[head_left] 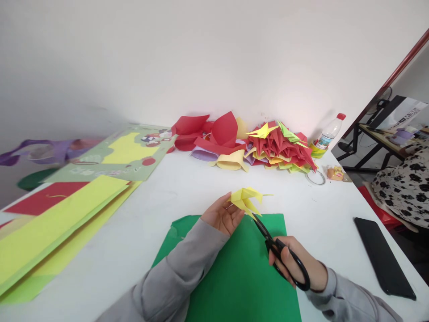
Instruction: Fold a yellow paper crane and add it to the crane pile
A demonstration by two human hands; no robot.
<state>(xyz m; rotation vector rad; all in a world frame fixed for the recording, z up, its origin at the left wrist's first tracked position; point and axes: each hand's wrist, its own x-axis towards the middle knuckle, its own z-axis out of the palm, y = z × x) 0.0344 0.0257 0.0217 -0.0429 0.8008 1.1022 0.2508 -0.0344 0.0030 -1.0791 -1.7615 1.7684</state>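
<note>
My left hand (224,215) pinches a folded yellow paper piece (244,199) with several pointed flaps, raised over the far edge of a green sheet (241,277). In my right hand (298,264) is a pair of black-handled scissors (268,239), held by the loops. Their blades point up and left, with the tips at the lower point of the yellow paper. Whether the tips touch or cut the paper, I cannot tell. The green sheet lies flat on the table beneath both hands.
Red, yellow and green folded paper pieces (281,145) are heaped by the wall, beside curled red paper (224,132). A bottle (327,136), wire ring (315,177) and wrapped snack (335,173) stand right. Yellow sheets (60,223) lie left, a black phone-like slab (384,257) right. Another person's patterned garment (407,188) shows.
</note>
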